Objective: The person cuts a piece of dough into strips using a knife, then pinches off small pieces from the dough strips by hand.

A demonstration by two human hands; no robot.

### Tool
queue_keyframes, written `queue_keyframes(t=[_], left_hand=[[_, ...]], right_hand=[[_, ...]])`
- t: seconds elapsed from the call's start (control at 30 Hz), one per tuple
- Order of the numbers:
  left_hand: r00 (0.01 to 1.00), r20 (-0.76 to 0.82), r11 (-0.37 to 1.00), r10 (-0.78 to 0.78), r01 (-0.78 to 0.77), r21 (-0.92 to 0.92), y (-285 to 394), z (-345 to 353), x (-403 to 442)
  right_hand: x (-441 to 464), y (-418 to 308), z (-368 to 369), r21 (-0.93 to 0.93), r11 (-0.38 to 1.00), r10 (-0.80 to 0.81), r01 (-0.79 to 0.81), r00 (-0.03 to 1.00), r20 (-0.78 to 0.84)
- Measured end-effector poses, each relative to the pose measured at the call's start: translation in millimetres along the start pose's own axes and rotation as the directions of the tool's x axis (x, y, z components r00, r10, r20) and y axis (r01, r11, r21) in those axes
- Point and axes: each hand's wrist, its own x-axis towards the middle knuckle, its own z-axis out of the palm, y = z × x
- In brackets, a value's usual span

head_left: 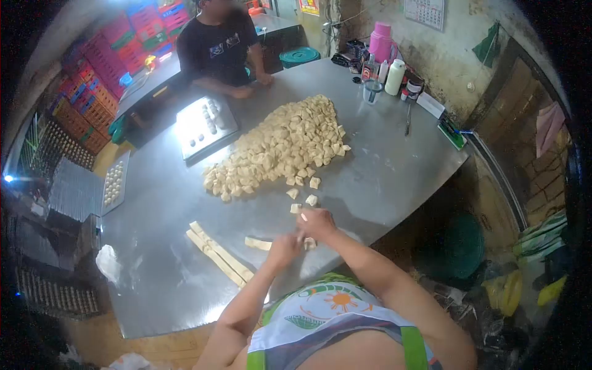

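My left hand point(285, 250) is closed at the end of a short dough strip point(256, 244) on the metal table. My right hand point(317, 223) is curled up against it; whatever its fingers hold is hidden. Just beyond the right hand lie cut dough pieces point(311, 200), and another piece point(310, 243) shows beneath its wrist. Two long dough strips point(216, 253) lie side by side to the left. Farther off, a large heap of cut dough pieces point(283, 139) spreads over the table.
Across the metal table point(160, 246) stands a person point(217, 52) beside a tray point(206, 126) with dough balls. Another tray of dough balls point(115, 183) sits at the left edge, near a white mound point(108, 264). A pink jug point(382, 43) and bottles point(395, 77) line the wall.
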Motion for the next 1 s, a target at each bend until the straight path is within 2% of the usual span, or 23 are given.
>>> queue_keyframes(t=[0.03,0.1,0.13,0.2,0.23,0.3,0.33,0.37,0.43,0.5,0.53,0.57,0.63,0.67,0.7,0.77,0.8,0.83,0.87,0.9,0.93,0.97,1.0], left_hand=[[1.0,0.003,1.0,0.01,-0.01,0.001,-3,-3,0],[0.935,-0.229,0.858,0.27,-0.342,-0.384,-12,-4,-10],[0.933,-0.236,0.855,0.27,-0.345,-0.387,-26,-5,-5],[0.991,-0.132,0.904,0.015,-0.07,-0.422,-59,-3,5],[0.99,-0.137,0.902,0.019,-0.076,-0.425,-58,-3,5],[0.818,-0.478,0.875,0.321,-0.449,-0.18,-52,-4,11],[0.822,-0.473,0.874,0.316,-0.446,-0.191,-53,-4,12],[0.816,-0.462,0.869,0.348,-0.466,-0.168,-59,-10,14],[0.798,-0.468,0.865,0.379,-0.485,-0.126,-64,-14,18],[0.938,-0.338,0.697,0.074,-0.291,-0.655,-53,0,17],[0.969,-0.245,0.882,-0.029,-0.091,-0.462,-38,5,10],[0.967,-0.252,0.882,-0.038,-0.086,-0.464,-26,4,8],[0.997,-0.045,0.982,-0.062,0.053,-0.181,0,-11,-4],[0.99,-0.104,0.984,0.093,-0.107,-0.145,8,-18,-12],[0.99,-0.1,0.984,0.095,-0.108,-0.139,9,-17,-13],[0.983,-0.154,0.863,0.102,-0.165,-0.477,7,-11,-12],[0.982,-0.162,0.866,0.098,-0.164,-0.473,-6,-1,-4],[0.956,-0.292,0.864,0.029,-0.171,-0.474,-27,18,6],[0.91,-0.414,0.862,-0.036,-0.181,-0.473,-37,29,11],[0.908,-0.418,0.865,-0.03,-0.186,-0.466,-24,24,14],[0.841,-0.54,0.863,0.04,-0.302,-0.406,-1,12,17],[0.762,-0.639,0.851,0.105,-0.402,-0.339,13,7,17],[0.775,-0.623,0.853,0.102,-0.391,-0.346,3,7,18]], right_hand=[[0,6,-2,-0.001,1.0,0.007,-0.007,1.0,-0.008],[-8,16,0,0.079,0.993,0.092,-0.087,0.993,-0.067],[-7,15,3,0.071,0.994,0.089,-0.085,0.994,-0.068],[-15,8,20,0.0,0.97,-0.236,0.242,0.944,-0.23],[-20,-4,20,-0.008,0.97,-0.237,0.242,0.943,-0.232],[-22,-24,16,0.16,0.849,-0.481,0.504,0.861,-0.161],[-18,-21,23,0.234,0.808,-0.53,0.541,0.841,-0.114],[-20,-23,27,0.244,0.809,-0.526,0.535,0.844,-0.105],[-14,-34,19,0.31,0.79,-0.421,0.528,0.836,-0.351],[-22,-43,9,0.233,0.871,-0.34,0.432,0.874,-0.348],[-25,-44,5,0.156,0.935,-0.249,0.319,0.903,-0.35],[-20,-35,7,0.155,0.932,-0.259,0.326,0.903,-0.343],[-4,-3,16,0.025,0.991,-0.12,0.129,0.965,-0.232],[1,10,11,0.031,0.99,-0.124,0.135,0.964,-0.236],[4,22,0,0.069,0.996,-0.047,0.059,0.984,-0.173],[1,34,-2,0.106,0.994,0.03,-0.019,0.994,-0.104],[-3,33,-2,0.066,0.988,-0.123,0.142,0.965,-0.233],[-10,30,2,0.012,0.957,-0.267,0.289,0.898,-0.349],[-15,26,5,0.017,0.956,-0.268,0.292,0.898,-0.348],[-15,20,6,0.053,0.892,-0.412,0.45,0.854,-0.317],[-12,12,0,0.09,0.803,-0.543,0.59,0.785,-0.298],[-15,7,-5,0.096,0.807,-0.533,0.583,0.789,-0.307],[-24,-3,-14,0.217,0.758,-0.546,0.615,0.78,-0.305]])
